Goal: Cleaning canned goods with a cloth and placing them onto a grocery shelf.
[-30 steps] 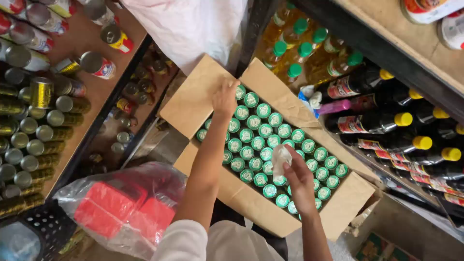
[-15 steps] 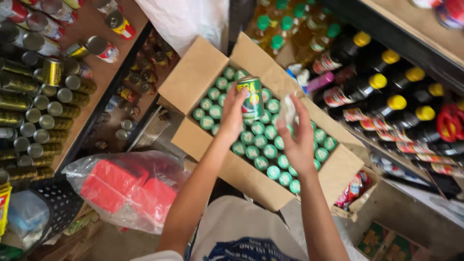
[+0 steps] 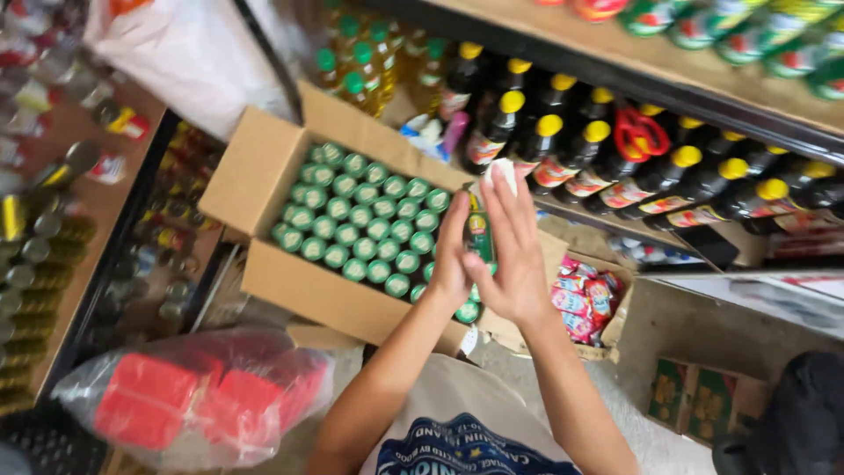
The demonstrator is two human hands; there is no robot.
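Observation:
An open cardboard box (image 3: 290,281) on the floor holds several rows of small green-capped bottles (image 3: 365,220). Above its right end I hold one small bottle (image 3: 479,230) with a yellow-and-green label between both hands. My left hand (image 3: 451,259) wraps it from the left. My right hand (image 3: 517,251) lies flat against its right side, fingers stretched upward. A bit of something white (image 3: 503,165) shows at those fingertips; I cannot tell what it is.
Dark bottles with yellow caps (image 3: 563,141) fill the low shelf ahead, with red scissors (image 3: 642,132) lying on them and green-capped oil bottles (image 3: 360,62) to their left. Cans (image 3: 35,237) line the left shelves. A plastic bag of red packs (image 3: 202,396) and a carton of red sachets (image 3: 585,299) lie nearby.
Both hands went from reaching into the box to lifting one bottle out. They have now moved right with it and close around it together.

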